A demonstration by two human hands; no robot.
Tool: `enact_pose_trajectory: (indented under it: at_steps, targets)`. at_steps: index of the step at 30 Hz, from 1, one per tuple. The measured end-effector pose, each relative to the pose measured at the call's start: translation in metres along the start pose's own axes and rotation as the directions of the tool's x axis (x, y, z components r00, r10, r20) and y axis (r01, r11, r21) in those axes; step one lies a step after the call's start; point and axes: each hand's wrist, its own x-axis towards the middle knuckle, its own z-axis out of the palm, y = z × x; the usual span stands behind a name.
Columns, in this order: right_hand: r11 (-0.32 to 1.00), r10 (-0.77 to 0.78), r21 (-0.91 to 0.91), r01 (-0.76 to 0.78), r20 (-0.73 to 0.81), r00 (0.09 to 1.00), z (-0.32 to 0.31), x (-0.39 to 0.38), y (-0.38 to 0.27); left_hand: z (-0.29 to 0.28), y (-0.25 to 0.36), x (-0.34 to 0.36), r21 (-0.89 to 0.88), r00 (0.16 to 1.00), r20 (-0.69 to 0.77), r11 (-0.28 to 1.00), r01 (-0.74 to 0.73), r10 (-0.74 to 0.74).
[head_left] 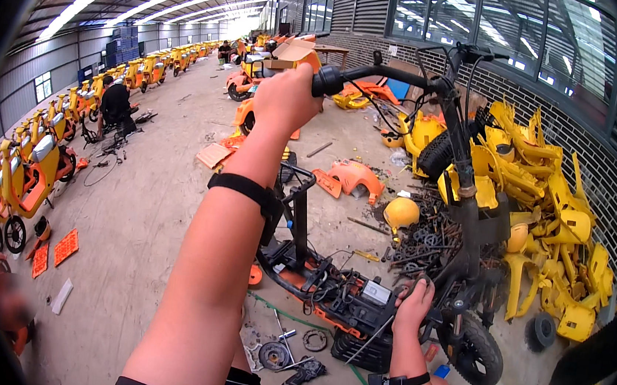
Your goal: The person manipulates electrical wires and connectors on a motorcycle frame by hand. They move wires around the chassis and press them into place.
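Note:
My left hand (285,103) is wrapped round the end of the handlebar (387,72) of a stripped electric scooter (316,267), its black frame and wiring bare. Lower down, beside the front fork, my right hand (414,304) is closed, and a long thin metal rod (371,339) runs from it down to the left. Its grip end is hidden in my fingers. Right of that hand is the front wheel (473,351). On the floor below the frame lie a black power tool (303,376), a round metal disc (274,355) and a ring (315,340).
Yellow body panels (546,193) are heaped against the brick wall at right, beside a pile of dark metal parts (434,238). Orange panels (354,180) lie beyond the scooter. Yellow scooters (35,174) line the left side, where a person (116,105) crouches over parts.

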Motion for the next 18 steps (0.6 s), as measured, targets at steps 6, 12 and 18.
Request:
enact_pose_trajectory:
  at_steps: [6,12,18]
  targets:
    - [0.997,0.016,-0.076,-0.018,-0.021,1.000,-0.002,-0.006,-0.012,-0.002,0.000,-0.001,0.010,1.000,0.017,1.000,0.002,-0.002]
    - [0.999,0.045,-0.026,-0.046,-0.050,0.998,-0.011,0.001,-0.004,0.001,0.002,0.002,0.017,0.997,0.049,0.999,0.051,-0.052]
    - [0.999,0.039,-0.034,-0.042,-0.069,0.997,-0.014,-0.001,0.004,0.003,-0.001,0.005,0.015,1.000,-0.021,1.000,0.002,-0.002]
